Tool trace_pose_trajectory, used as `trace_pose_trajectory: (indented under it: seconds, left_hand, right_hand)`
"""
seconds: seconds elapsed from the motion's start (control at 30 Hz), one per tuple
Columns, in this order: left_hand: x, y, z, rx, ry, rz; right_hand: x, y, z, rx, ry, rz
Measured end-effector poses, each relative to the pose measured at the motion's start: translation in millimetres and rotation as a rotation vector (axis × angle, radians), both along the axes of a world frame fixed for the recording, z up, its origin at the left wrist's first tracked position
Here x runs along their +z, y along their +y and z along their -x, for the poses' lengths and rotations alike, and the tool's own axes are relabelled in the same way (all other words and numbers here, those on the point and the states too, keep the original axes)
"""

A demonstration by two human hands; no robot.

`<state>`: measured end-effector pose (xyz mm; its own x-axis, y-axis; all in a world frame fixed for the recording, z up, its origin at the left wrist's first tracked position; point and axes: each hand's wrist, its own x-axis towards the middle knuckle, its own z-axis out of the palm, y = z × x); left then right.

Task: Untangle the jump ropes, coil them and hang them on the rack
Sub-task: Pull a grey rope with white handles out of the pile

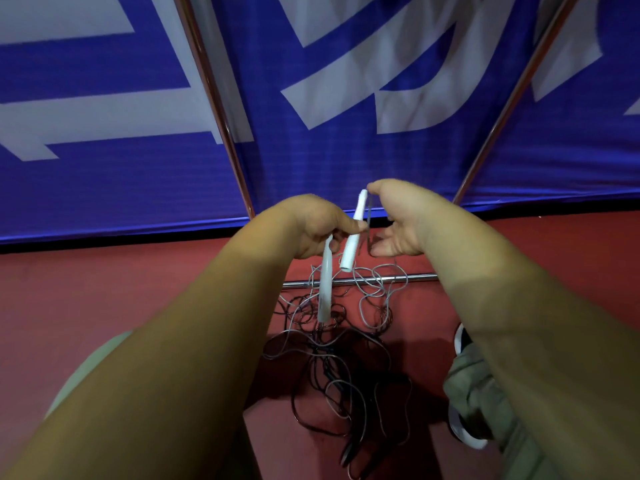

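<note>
In the left hand (322, 226), clenched, are two white handles (349, 247). Below it, tangled ropes (332, 358) lie on the floor (138, 289). The right hand (401, 220) hooks a grey cord (369, 220). The ropes look light, limp and quick to snag, so grasp the stiff handles. The banner (346, 161) lettering is cropped and unreadable.

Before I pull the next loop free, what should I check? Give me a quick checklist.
1. Left hand grip on both white handles: ok.
2. Right hand grip on the thin cord: cannot tell.
3. Grey rope separated from black rope: not ok, tangled together.
4. Loops clear of the rack base bar: not ok, they cross it.
</note>
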<state>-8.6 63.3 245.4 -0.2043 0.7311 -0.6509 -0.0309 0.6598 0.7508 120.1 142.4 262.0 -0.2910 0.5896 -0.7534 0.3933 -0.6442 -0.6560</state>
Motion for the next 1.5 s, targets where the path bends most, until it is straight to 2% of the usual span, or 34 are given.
trace_pose_trajectory:
  seconds: [0.13,0.23,0.3,0.4,0.5,0.6,0.8,0.87,0.93,0.97,1.0,1.13,1.2,1.27,1.43,1.5]
  left_hand:
    - [3,1,5,0.062,-0.051,-0.035]
    - [5,0,4,0.071,-0.033,-0.022]
    - [10,0,3,0.077,-0.064,-0.027]
    - [21,-2,6,0.294,-0.205,-0.056]
    - [25,-3,13,0.525,-0.323,-0.120]
    - [23,-2,19,0.642,-0.327,-0.135]
    - [15,3,21,0.637,-0.171,-0.089]
    - [15,7,22,0.581,-0.128,-0.054]
    - [17,7,28,0.449,0.066,-0.025]
    - [16,3,30,0.246,0.262,-0.055]
    - [14,1,34,0.140,0.406,-0.078]
    - [8,-4,38,0.016,0.755,-0.266]
    - [7,-5,41,-0.130,0.818,-0.374]
    - [10,-4,42,-0.183,0.822,-0.414]
    - [17,-4,30,-0.035,0.858,-0.422]
    - [21,-2,23,0.053,0.813,-0.444]
  right_hand:
    - [-2,-6,-2,0.207,-0.061,-0.085]
    - [-6,-5,-1,0.184,-0.071,-0.221]
    - [-9,-3,1,0.148,-0.007,-0.229]
    - [-8,-2,2,0.102,0.073,-0.226]
    - [-5,-10,1,0.225,0.054,-0.235]
    - [-10,-19,3,0.344,0.050,-0.216]
    - [-4,-31,8,0.402,0.119,-0.233]
    - [-5,-34,9,0.431,0.103,-0.313]
    - [-9,-34,10,0.482,0.045,-0.444]
    - [-11,-32,10,0.494,0.021,-0.476]
    - [-12,-31,9,0.505,0.007,-0.482]
    - [-10,-27,7,0.578,-0.035,-0.515]
    - [-6,-25,6,0.596,-0.064,-0.578]
    - [-2,-22,3,0.621,-0.085,-0.622]
    - [8,-18,-1,0.593,-0.146,-0.754]
    - [13,-19,-1,0.567,-0.191,-0.826]
